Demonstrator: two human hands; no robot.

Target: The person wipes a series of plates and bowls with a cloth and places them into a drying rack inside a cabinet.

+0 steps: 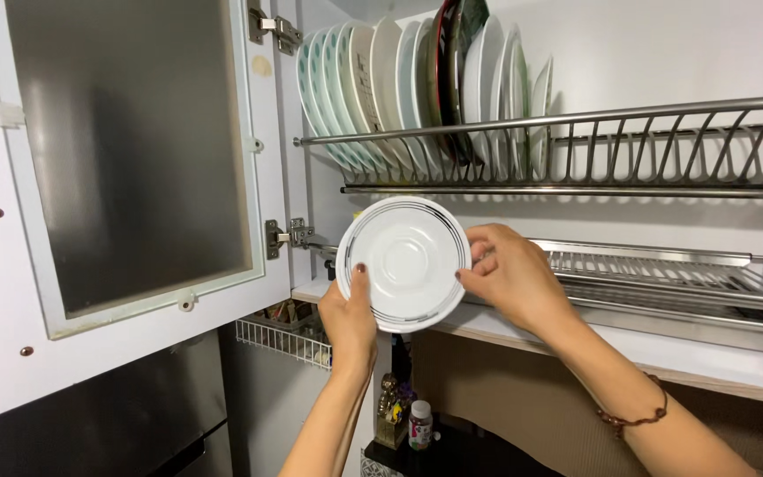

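Left hand [349, 318] is gripping the saucer [404, 262] from below, thumb pressing on its face. Right hand [514, 276] is pinching the rim on the other side, fingers probably curling behind. Above both hands, plates [417, 84] are standing in the rack [664, 150]. Left of them, the cabinet door [125, 177] is hanging open.

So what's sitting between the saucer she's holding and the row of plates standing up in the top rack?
In the head view, only the top rack's steel rails cross between the saucer and the upright plates; otherwise bare white cabinet back.
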